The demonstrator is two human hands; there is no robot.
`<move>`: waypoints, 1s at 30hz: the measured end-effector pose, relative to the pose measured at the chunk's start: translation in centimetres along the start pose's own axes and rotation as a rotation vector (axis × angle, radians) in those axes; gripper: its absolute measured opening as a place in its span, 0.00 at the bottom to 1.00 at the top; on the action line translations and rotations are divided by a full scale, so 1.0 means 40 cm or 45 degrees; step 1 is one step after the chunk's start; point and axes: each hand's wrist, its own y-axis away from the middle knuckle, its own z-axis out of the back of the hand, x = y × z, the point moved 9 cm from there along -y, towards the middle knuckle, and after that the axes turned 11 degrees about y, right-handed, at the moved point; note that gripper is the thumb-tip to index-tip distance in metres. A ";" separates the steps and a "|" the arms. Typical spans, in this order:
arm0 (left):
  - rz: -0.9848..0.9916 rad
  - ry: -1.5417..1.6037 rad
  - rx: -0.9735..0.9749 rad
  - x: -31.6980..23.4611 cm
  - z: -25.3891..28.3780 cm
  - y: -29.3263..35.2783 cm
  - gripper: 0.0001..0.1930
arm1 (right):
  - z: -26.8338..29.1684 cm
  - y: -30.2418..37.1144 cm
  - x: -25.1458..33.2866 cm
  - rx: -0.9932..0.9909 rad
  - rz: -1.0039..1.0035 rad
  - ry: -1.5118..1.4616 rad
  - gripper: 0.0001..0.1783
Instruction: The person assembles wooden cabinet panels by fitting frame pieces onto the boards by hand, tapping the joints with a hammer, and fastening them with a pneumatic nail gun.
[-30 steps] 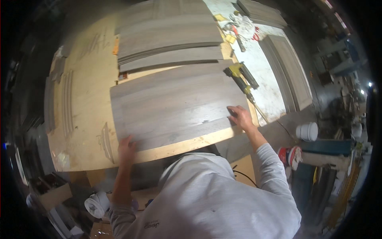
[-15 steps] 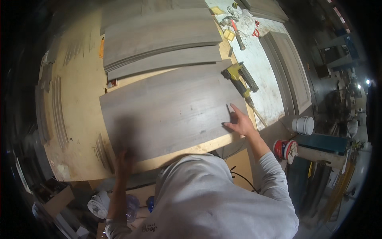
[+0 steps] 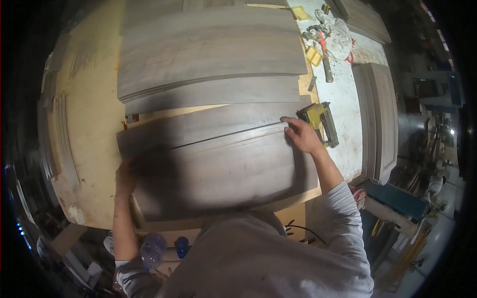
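Note:
A wide grey-brown panel (image 3: 233, 179) lies on the workbench in front of me. Across it runs a long, thin grey strip (image 3: 248, 132), with a dark line along its far side. My right hand (image 3: 304, 137) pinches the strip's right end between thumb and fingers. At the panel's left edge is my left hand (image 3: 126, 176), in deep shadow; its fingers and the strip's left end cannot be made out. Close beyond my right hand rests a yellow-and-black nail gun (image 3: 318, 121).
A stack of grey panels (image 3: 213, 54) stands on the far side. To the right are a hammer (image 3: 327, 67), yellow blocks (image 3: 313, 56), a crumpled plastic bag (image 3: 338, 37) and framed doors (image 3: 380, 121). Thin strips (image 3: 67, 139) lie at left. Below the bench edge is a clear plastic jug (image 3: 153, 248).
My right hand has moved away from me over the panel, and its spread fingers have closed on the strip. My left hand has moved left and farther forward. The view has shifted.

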 end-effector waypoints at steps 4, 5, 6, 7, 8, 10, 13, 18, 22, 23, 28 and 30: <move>0.346 0.058 0.140 -0.042 0.002 -0.005 0.17 | 0.005 -0.020 0.018 0.219 -0.229 -0.018 0.19; 0.303 0.244 0.097 -0.027 0.001 -0.008 0.16 | -0.007 -0.021 0.011 0.237 -0.238 -0.018 0.19; 0.319 0.241 0.107 -0.021 -0.002 -0.010 0.16 | -0.006 -0.021 0.011 0.178 -0.203 -0.053 0.18; 0.285 0.272 0.115 -0.031 -0.001 -0.013 0.15 | -0.002 -0.020 0.011 0.118 -0.170 -0.084 0.18; 0.249 0.302 0.120 -0.040 0.000 -0.017 0.14 | -0.011 -0.019 0.006 0.133 -0.180 -0.084 0.18; 0.282 0.299 0.107 -0.037 0.001 -0.012 0.14 | -0.021 -0.020 -0.003 0.114 -0.215 -0.173 0.18; 0.202 0.253 0.064 -0.011 0.025 0.018 0.14 | -0.029 -0.032 0.013 0.134 -0.159 -0.202 0.17; 0.019 0.100 -0.031 -0.013 0.010 0.008 0.13 | -0.045 -0.008 -0.038 0.143 -0.183 -0.340 0.17; -0.027 -0.086 -0.112 -0.032 -0.014 0.040 0.17 | -0.035 0.013 -0.045 0.176 -0.280 -0.224 0.20; -0.099 -0.069 -0.207 -0.034 -0.011 0.057 0.20 | -0.038 0.014 -0.017 0.181 -0.239 -0.226 0.20; -0.247 0.069 -0.504 0.024 -0.044 0.197 0.27 | -0.047 0.090 0.001 -0.083 -0.283 -0.115 0.27; -0.248 0.037 -0.393 0.004 -0.065 0.287 0.31 | -0.072 0.164 -0.003 -0.111 -0.212 -0.133 0.27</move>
